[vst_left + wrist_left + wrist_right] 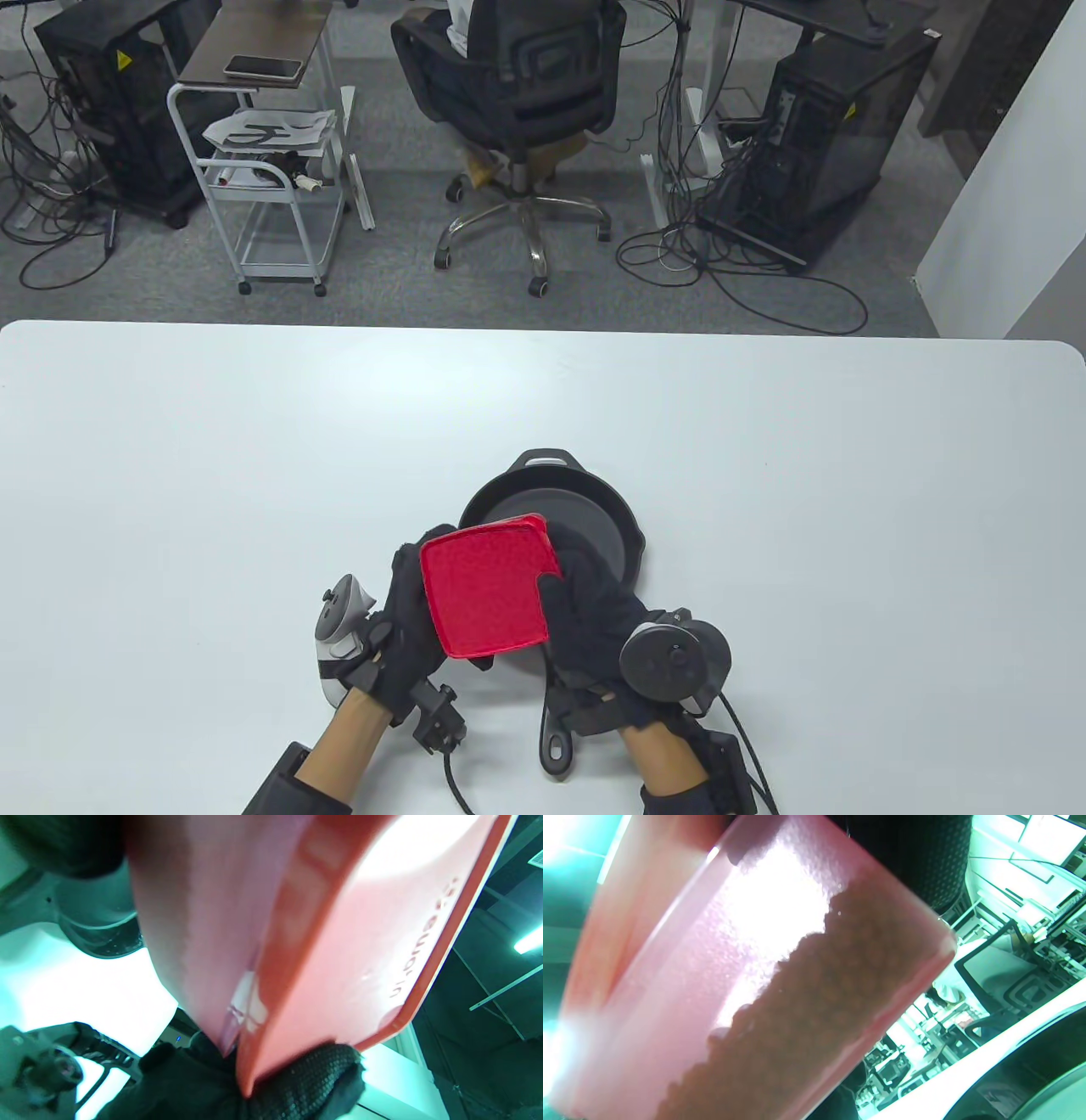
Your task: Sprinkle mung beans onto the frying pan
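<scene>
We are gripping the red container with both hands, left hand and right hand, tilting it above the frying pan on the table; mung beans are lying inside.

Black swivel office chair beyond white table; white wire cart left, dark phone on top.

Black gloves; bare wrists; blk cables.
</scene>
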`<state>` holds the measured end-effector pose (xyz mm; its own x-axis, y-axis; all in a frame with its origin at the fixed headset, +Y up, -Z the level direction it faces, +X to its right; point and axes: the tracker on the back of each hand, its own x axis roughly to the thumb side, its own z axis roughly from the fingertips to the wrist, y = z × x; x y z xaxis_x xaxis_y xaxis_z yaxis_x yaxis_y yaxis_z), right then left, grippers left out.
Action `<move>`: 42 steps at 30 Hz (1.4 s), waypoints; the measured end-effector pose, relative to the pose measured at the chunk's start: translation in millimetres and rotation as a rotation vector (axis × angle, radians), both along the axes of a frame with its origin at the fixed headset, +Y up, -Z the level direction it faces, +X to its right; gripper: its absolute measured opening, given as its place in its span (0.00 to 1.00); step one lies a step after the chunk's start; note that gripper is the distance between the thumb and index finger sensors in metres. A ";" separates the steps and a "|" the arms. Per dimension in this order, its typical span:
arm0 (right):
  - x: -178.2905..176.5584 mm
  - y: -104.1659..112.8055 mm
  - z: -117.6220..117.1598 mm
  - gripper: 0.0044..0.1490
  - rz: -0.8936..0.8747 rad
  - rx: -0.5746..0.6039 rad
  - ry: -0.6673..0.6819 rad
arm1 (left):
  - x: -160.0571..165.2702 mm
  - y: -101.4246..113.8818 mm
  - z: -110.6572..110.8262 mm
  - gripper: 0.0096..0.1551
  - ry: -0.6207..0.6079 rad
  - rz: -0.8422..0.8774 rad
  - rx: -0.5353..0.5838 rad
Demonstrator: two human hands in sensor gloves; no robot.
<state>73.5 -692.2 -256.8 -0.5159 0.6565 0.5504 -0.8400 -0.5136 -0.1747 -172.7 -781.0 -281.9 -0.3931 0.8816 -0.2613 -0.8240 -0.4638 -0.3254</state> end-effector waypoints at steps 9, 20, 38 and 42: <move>1.7 1.8 -1.0 0.25 -0.025 0.001 0.012 | -3.6 1.6 -4.2 0.49 0.000 -0.046 0.011; 42.8 16.7 -7.4 0.25 -0.006 -0.080 -0.081 | -20.3 1.9 -9.3 0.48 0.077 -0.081 0.005; 217.5 -1.4 -30.4 0.26 0.291 -0.465 -0.602 | -30.5 2.7 -11.9 0.48 0.087 -0.094 -0.008; 231.4 -20.2 -40.1 0.27 0.374 -0.610 -0.646 | -30.3 2.9 -11.6 0.48 0.087 -0.101 -0.013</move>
